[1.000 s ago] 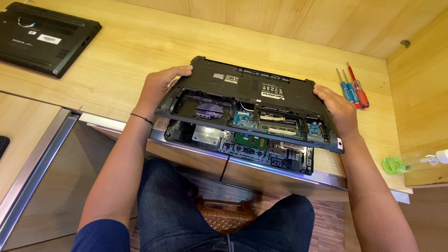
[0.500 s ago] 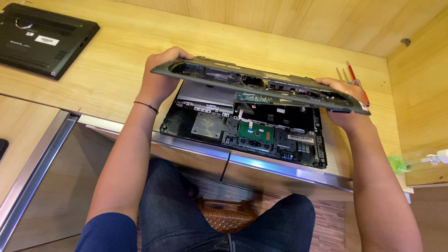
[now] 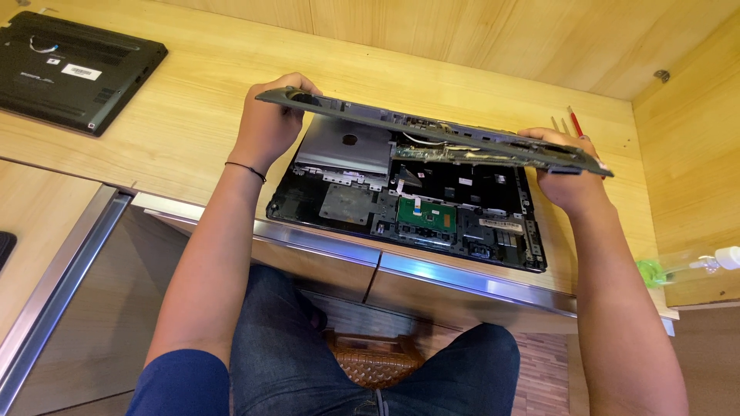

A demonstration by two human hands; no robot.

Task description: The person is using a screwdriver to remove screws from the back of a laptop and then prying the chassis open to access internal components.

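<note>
Both hands up, holding the laptop's lower chassis section (image 3: pixel 432 132) in the air above the rest of the machine. It's seen nearly edge-on, roughly level, dipping a bit toward the right end. Circuit board and some wires show along its near edge.

Left hand (image 3: pixel 270 123): grip closed around the left end of the section, fingers curled over the top edge, thumb side underneath. Thin black band on that wrist.

Right hand (image 3: pixel 566 173): grip closed on the right end, fingers wrapped from below, palm under the edge.

Below it, the laptop base (image 3: pixel 408 204) lies flat on the table (image 3: pixel 154 115), right at the near edge, roughly centred between the hands. Open side up: silver metal plate at its left rear, a green board near the middle front, flat ribbon cables, black plastic frame all round. The lifted section is clear of the base on the near side; can't tell whether anything still connects them at the rear.

Second laptop (image 3: pixel 69 65), black, lies bottom-up at the table's far left corner, well apart from the work.

Screwdrivers (image 3: pixel 566 122) with red handle visible, on the table just behind the right hand, mostly hidden by the lifted section.

Green-tipped plastic bottle (image 3: pixel 686 268) at the right edge, lying on its side.

Person is seated, blue jeans, knees under the table edge.
</note>
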